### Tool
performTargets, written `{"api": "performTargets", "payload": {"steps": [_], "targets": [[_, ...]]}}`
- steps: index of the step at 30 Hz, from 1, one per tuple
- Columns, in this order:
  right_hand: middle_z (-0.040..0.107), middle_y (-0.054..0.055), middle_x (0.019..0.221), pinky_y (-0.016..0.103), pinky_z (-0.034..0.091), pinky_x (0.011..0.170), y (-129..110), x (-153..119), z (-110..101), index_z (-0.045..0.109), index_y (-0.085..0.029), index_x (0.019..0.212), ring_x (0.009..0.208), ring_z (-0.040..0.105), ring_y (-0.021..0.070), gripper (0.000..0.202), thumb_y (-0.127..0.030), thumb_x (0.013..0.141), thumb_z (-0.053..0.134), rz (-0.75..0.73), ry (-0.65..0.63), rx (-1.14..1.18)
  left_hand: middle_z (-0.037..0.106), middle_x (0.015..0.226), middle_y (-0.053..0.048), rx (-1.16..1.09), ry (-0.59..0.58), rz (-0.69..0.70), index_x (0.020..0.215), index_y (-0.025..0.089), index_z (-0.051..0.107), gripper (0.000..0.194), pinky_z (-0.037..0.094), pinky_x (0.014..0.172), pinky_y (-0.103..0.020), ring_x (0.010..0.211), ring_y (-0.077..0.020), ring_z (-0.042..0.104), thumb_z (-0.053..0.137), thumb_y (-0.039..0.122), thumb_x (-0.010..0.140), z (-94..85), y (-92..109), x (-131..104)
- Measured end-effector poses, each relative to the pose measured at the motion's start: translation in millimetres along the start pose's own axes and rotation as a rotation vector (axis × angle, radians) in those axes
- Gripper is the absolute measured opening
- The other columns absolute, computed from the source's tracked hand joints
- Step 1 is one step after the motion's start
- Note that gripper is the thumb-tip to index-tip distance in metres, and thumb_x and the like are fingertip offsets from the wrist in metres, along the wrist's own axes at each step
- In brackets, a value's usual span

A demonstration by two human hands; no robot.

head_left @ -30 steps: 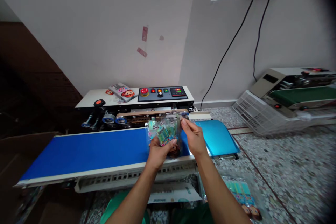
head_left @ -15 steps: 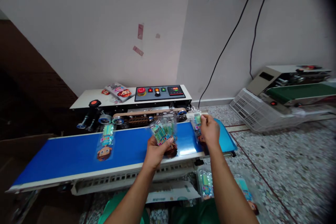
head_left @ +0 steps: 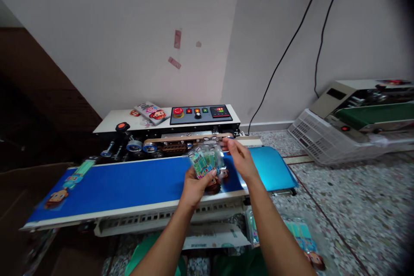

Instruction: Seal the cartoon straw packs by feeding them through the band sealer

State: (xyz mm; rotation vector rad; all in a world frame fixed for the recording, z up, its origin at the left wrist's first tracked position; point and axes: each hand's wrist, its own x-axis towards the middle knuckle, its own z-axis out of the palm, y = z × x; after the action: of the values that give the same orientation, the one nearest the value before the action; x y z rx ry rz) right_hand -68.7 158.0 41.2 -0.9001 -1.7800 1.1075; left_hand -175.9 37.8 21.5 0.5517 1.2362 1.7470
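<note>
Your left hand (head_left: 196, 189) stayed closed around the fan of packets (head_left: 203, 161), thumb pressed across their fronts. Your right hand (head_left: 242, 160), out to the right with a single packet half a second earlier, had come back just beside the fan's upper right edge, its fingers bent close together (whether they pinched anything, I couldn't tell). Another packet (head_left: 224, 174) showed between your hands, partly hidden by the fan. On the blue belt (head_left: 139, 185), the loose packet (head_left: 73, 180) had moved well away to your left hand's left and now lay slanted.
</note>
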Motion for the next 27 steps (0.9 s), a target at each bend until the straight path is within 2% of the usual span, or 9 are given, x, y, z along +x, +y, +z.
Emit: {"api": "performTargets", "payload": {"steps": [2,3,10,13,16,18,22,25,27], "targets": [[0.07,0.005,0.098,0.031,0.048,0.079,-10,-7,5,0.067,-0.021,0.105,0.089,0.063,0.0191,0.037,-0.047,0.085,0.052,0.007,-0.131,0.21,0.069,0.066,0.001,-0.005,0.017,0.004,0.081,0.015,0.066,0.028,0.049,0.055,-0.021,0.055,-0.0107,0.061,0.081,0.026,0.059,0.8,1,1],[0.071,0.004,0.095,0.031,0.049,0.08,-14,-10,8,0.069,-0.021,0.102,0.089,0.063,0.0189,0.034,-0.046,0.083,0.056,0.005,-0.136,0.258,0.069,0.066,0.001,-0.007,0.02,0.007,0.08,0.015,0.067,0.028,0.049,0.055,-0.021,0.055,-0.0106,0.061,0.081,0.026,0.059,1.2,1,1],[0.071,0.003,0.091,0.034,0.048,0.084,-24,-16,18,0.072,-0.021,0.096,0.091,0.063,0.0199,0.028,-0.042,0.082,0.059,-0.01,0.172,0.336,0.072,0.076,-0.004,0.014,-0.027,0.002,0.086,0.014,0.068,0.03,0.052,0.065,-0.027,0.065,-0.0151,0.065,0.079,0.028,0.062,1.1,2,0],[0.069,0.003,0.086,0.029,0.047,0.075,-23,-11,10,0.07,-0.018,0.092,0.081,0.06,0.0166,0.03,-0.043,0.084,0.056,-0.03,0.324,0.287,0.072,0.079,-0.003,0.02,-0.01,0.029,0.084,0.015,0.068,0.028,0.052,0.068,-0.026,0.068,-0.0152,0.065,0.079,0.028,0.062,-0.2,1,0],[0.065,0.002,0.079,0.025,0.043,0.065,-12,-4,-11,0.066,-0.015,0.09,0.071,0.055,0.014,0.036,-0.046,0.087,0.049,-0.048,0.498,0.105,0.072,0.077,-0.004,0.02,0.005,0.029,0.084,0.014,0.068,0.029,0.052,0.067,-0.027,0.065,-0.0157,0.066,0.079,0.028,0.062,-1.7,-1,1],[0.064,0.003,0.078,0.024,0.04,0.064,0,2,-29,0.066,-0.015,0.091,0.07,0.054,0.0144,0.038,-0.047,0.088,0.045,-0.057,0.54,-0.131,0.072,0.075,-0.006,0.004,-0.018,0.013,0.086,0.013,0.067,0.03,0.053,0.066,-0.03,0.064,-0.0173,0.066,0.079,0.03,0.063,-2.3,-2,1],[0.066,0.006,0.073,0.025,0.033,0.06,29,9,-55,0.067,-0.015,0.092,0.065,0.053,0.0161,0.037,-0.04,0.091,0.04,0.04,0.417,-0.621,0.072,0.076,-0.007,0.004,-0.053,0.008,0.087,0.013,0.065,0.03,0.053,0.066,-0.032,0.065,-0.0186,0.067,0.077,0.031,0.065,-2.0,-3,2],[0.067,0.009,0.073,0.026,0.028,0.057,41,11,-55,0.067,-0.015,0.096,0.063,0.054,0.0171,0.035,-0.035,0.093,0.038,0.175,0.316,-0.881,0.073,0.077,-0.007,0.017,-0.055,0.001,0.087,0.013,0.065,0.03,0.053,0.067,-0.031,0.067,-0.0191,0.068,0.077,0.03,0.066,-1.6,-2,1],[0.067,0.011,0.076,0.027,0.026,0.056,43,14,-48,0.066,-0.015,0.097,0.063,0.056,0.0179,0.037,-0.035,0.094,0.036,0.238,0.287,-0.964,0.073,0.078,-0.008,0.027,-0.063,-0.021,0.088,0.012,0.065,0.031,0.053,0.067,-0.031,0.069,-0.0197,0.068,0.077,0.03,0.066,-1.7,-1,1]]}}
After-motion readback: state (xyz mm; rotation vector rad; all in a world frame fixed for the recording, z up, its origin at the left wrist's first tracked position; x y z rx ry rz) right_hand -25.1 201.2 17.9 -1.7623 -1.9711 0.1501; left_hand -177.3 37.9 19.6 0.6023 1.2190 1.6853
